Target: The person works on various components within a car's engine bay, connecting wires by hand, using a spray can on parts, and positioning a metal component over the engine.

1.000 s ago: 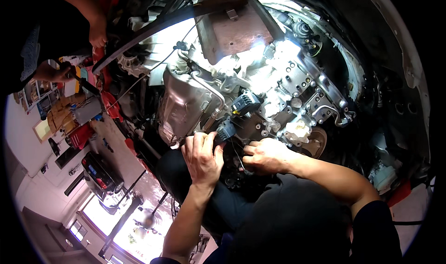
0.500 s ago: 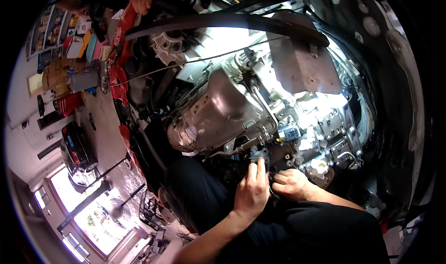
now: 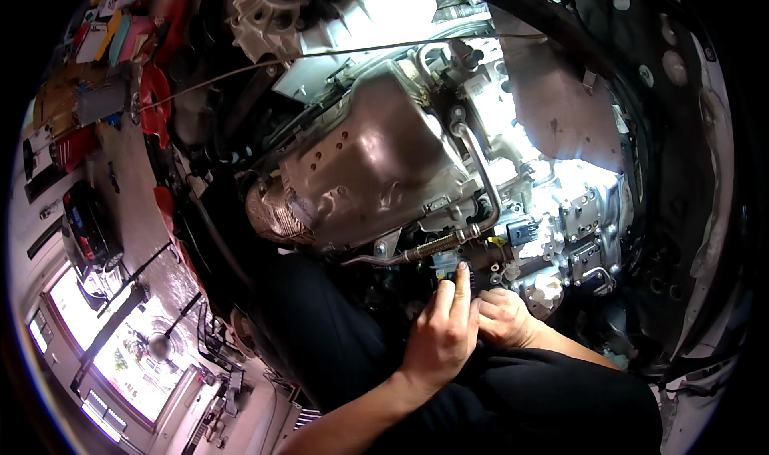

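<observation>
Closer together than earlier: both hands (image 3: 439, 327) (image 3: 505, 319) by the grey connector (image 3: 447, 263), grasp unclear

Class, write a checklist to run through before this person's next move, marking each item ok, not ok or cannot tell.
1. Left hand at the grey plug: ok, fingertips reach it.
2. Right hand close beside the left: ok.
3. What the right hand holds: cannot tell, its fingers are curled and partly hidden.
4. Black plug with the yellow tab uncovered by hands: ok.
5. Both hands off the bent metal pipe: ok, they are below it in the picture.
6. Grey plug fully visible: not ok, fingers hide part of it.
</observation>
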Demonstrator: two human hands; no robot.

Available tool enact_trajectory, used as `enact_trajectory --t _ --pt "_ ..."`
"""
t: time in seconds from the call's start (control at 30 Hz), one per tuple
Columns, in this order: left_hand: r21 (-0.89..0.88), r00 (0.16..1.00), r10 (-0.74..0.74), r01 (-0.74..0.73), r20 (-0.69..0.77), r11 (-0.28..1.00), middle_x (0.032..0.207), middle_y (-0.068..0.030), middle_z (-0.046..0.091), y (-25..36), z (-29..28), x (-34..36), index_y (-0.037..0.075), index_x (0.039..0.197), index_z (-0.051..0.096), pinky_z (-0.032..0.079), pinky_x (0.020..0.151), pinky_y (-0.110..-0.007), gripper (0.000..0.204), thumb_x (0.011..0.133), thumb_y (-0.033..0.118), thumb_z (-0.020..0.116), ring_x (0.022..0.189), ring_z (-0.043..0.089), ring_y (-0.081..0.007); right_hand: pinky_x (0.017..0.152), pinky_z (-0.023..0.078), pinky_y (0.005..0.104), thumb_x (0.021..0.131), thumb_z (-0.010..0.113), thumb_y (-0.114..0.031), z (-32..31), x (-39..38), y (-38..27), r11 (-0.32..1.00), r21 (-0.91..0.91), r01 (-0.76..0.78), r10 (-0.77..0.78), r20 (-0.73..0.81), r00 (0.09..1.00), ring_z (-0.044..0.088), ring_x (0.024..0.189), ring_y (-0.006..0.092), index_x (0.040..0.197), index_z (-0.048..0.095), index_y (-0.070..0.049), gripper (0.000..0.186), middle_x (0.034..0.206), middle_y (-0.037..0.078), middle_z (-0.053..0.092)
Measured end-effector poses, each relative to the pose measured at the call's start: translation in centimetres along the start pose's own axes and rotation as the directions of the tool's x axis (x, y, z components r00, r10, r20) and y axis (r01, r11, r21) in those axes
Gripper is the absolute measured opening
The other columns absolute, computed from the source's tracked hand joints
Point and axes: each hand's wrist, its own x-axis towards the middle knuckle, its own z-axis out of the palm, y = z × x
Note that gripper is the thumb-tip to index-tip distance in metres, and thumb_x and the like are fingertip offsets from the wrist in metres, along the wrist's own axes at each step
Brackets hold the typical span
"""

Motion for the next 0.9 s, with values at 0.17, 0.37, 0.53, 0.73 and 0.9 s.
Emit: enact_trajectory --t 0.17,0.37,0.53,0.73,0.9 --pt "-0.617 0.899 -0.413 0.243 -0.147 0.748 0.093 -0.0051 0.051 0.2 0.2 -1.9 -0.002 0.115 0.050 0.048 0.071 -0.025 0.032 0.089 0.002 0.068 0.075 0.053 -0.0098 0.060 0.049 0.0321 0.075 0.066 -0.013 0.0 0.4 -0.6 0.998 -0.015 -0.059 0.059 -0.013 0.998 0.058 0.066 0.0198 0.094 0.064 -0.003 0.022 0.078 0.005 0.061" --pt "-0.769 0.620 -0.594 0.639 0.513 0.002 0.093 -0.0026 0.064 -2.1 1.9 -2.5 -0.001 0.103 0.065 0.047 0.069 -0.023 0.017 0.097 0.015 0.058 0.080 0.057 -0.0086 0.064 0.048 0.0309 0.075 0.070 -0.014 -1.4 1.7 -0.9 0.991 -0.133 -0.006 0.024 0.136 0.990 0.060 0.073 0.0201 0.099 0.066 -0.004 0.026 0.088 0.005 0.063" --pt "-0.694 0.474 -0.717 0.720 0.511 -0.018 0.086 -0.0046 0.065 -2.0 3.9 -1.8 -0.002 0.099 0.063 0.050 0.069 -0.027 0.016 0.096 0.013 0.056 0.076 0.060 -0.0126 0.059 0.046 0.0317 0.070 0.076 -0.023 -4.1 2.9 -0.8 0.993 -0.101 0.060 -0.014 0.403 0.915 0.055 0.067 0.0191 0.078 0.061 -0.013 0.020 0.076 0.002 0.050" --pt "-0.809 0.501 -0.675 0.529 0.542 -0.256 0.077 -0.0024 0.063 -0.8 1.9 -0.7 0.002 0.095 0.062 0.046 0.066 -0.025 0.015 0.096 0.015 0.055 0.069 0.056 -0.0104 0.052 0.043 0.0331 0.072 0.082 -0.033 -6.7 5.8 -1.2 0.990 -0.099 0.097 -0.032 0.517 0.855 0.052 0.061 0.0194 0.066 0.053 -0.012 0.035 0.069 0.002 0.046" --pt "-0.847 0.529 -0.688 0.468 0.497 -0.252 0.069 -0.0027 0.060 -1.4 2.6 -0.2 0.002 0.083 0.062 0.046 0.063 -0.025 0.018 0.094 0.013 0.053 0.062 0.055 -0.0117 0.054 0.046 0.0344 0.069 0.081 -0.024 -6.8 6.0 -1.3 0.984 -0.157 0.084 0.019 0.563 0.826 0.056 0.065 0.0219 0.070 0.057 -0.011 0.027 0.075 0.004 0.053"
